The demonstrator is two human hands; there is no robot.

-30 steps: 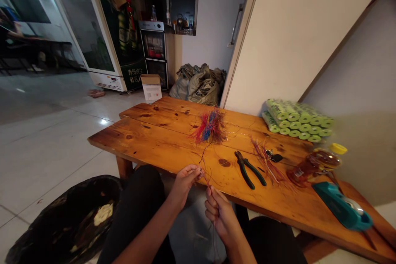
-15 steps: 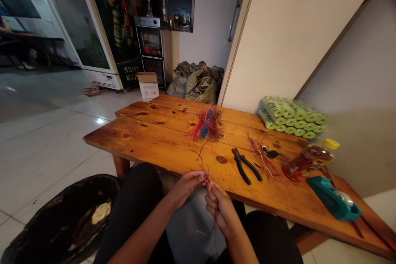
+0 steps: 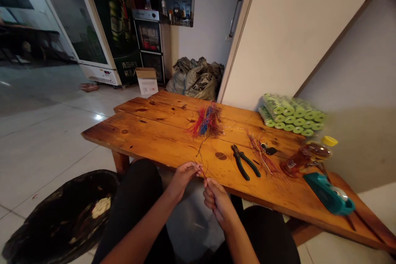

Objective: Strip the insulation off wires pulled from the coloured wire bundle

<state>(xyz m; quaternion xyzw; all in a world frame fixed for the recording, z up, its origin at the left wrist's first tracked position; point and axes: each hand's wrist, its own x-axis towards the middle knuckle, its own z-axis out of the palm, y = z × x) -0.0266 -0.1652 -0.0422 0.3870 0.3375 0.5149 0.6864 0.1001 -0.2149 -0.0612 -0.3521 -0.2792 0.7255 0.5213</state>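
Close to the table's front edge, my left hand [image 3: 186, 178] pinches thin reddish wires [image 3: 203, 174] between thumb and fingertips. My right hand [image 3: 215, 199] is closed around the same wires slightly lower and to the right, and a short stretch shows between the hands. Fine ends stick up past my left fingertips, while others hang below my right fist. A dark beaded-looking strand [image 3: 201, 146] lies just beyond my hands. Farther back is a tangled bundle of red, blue and yellowish wires [image 3: 206, 121]. Green-handled cutting pliers [image 3: 244, 162] rest with jaws nearly closed, right of my hands.
On the wooden table [image 3: 161, 140], loose reddish wires [image 3: 262, 156] lie beside a key ring [image 3: 268, 149]. Farther right are a drink bottle [image 3: 306, 157], a teal tape dispenser [image 3: 328, 194] and packed green rolls [image 3: 291, 113]. A black-lined bin [image 3: 40, 218] stands at lower left.
My hands have drawn slightly apart, the left moving up and left, so more of the reddish wires shows between them. The view has shifted a little; the table items lie as before.
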